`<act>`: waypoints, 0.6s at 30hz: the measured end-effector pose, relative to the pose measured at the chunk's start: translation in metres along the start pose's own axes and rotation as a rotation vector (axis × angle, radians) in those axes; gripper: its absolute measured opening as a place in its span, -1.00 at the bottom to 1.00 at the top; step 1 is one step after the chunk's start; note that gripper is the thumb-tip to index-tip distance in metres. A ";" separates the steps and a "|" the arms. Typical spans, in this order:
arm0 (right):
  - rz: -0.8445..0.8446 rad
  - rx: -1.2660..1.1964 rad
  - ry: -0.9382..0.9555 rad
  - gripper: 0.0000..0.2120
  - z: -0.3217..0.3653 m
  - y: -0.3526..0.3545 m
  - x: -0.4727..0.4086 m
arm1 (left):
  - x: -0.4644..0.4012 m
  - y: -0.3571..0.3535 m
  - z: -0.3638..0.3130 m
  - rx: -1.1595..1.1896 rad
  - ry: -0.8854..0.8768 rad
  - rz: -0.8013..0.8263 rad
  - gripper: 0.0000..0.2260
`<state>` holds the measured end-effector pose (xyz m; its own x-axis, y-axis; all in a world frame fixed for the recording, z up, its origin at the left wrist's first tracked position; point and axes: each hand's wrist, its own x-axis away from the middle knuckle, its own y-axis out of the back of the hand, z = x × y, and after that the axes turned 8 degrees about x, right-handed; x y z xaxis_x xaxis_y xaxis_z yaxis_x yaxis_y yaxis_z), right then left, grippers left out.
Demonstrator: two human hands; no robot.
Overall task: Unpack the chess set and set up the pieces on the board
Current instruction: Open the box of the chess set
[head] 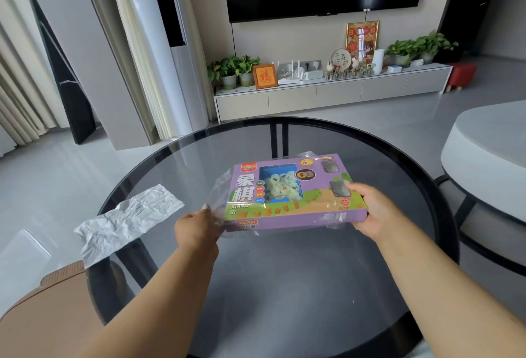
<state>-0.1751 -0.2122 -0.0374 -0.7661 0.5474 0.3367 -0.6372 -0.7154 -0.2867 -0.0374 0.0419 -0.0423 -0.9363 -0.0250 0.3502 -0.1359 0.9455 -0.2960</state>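
Both arms reach out: the right hand [370,209] grips the purple "XIANG QI" box [293,191] by its corner, thumb on top, the left hand [196,229] pinches clear wrap [220,186] beside it.

Purple xiangqi box [293,195], plastic-wrapped, held above table.

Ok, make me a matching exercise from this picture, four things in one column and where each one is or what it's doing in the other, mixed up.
Things:
1. chess box
2. left hand
3. right hand
4. crumpled white bag

Places or states:
A. lies at the left edge of the glass table, touched by neither hand
B. grips the right end of the box
C. pinches the clear plastic wrap at the box's left end
D. purple, held above the table between both hands

Pairs: 1-D, 2-C, 3-B, 4-A
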 end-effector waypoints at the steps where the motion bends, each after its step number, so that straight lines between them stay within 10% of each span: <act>1: -0.016 -0.010 0.009 -0.79 0.001 0.002 -0.001 | -0.003 0.003 0.000 0.002 -0.005 0.009 -0.82; 18: -0.284 -0.197 0.177 -0.79 0.006 0.014 -0.010 | 0.004 0.011 -0.008 -0.290 -0.224 0.092 -0.75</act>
<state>-0.1759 -0.2298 -0.0390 -0.5481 0.7908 0.2724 -0.8171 -0.4366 -0.3765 -0.0401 0.0545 -0.0366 -0.9923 0.0242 0.1211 0.0193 0.9989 -0.0417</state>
